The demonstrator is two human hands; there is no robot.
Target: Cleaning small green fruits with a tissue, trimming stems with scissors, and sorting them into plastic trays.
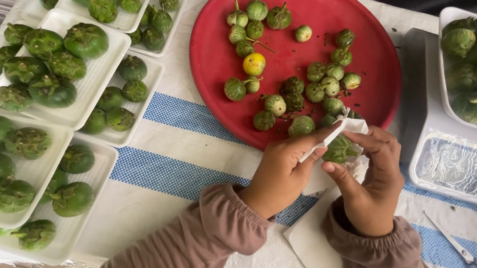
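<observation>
My left hand (282, 174) pinches a white tissue (350, 128) against a small green eggplant (339, 149). My right hand (375, 181) grips that same eggplant from the other side, thumb up along it. Both hands sit at the near edge of a round red tray (222, 40). The tray carries several small round green eggplants (314, 86) and one yellow one (254, 64).
White foam trays (91, 79) stacked with larger green eggplants fill the left side. A white scale (429, 130) with a keypad and a tray of eggplants stands at the right. A white-and-blue striped cloth (181, 158) covers the table. A white paper sheet (314, 245) lies under my wrists.
</observation>
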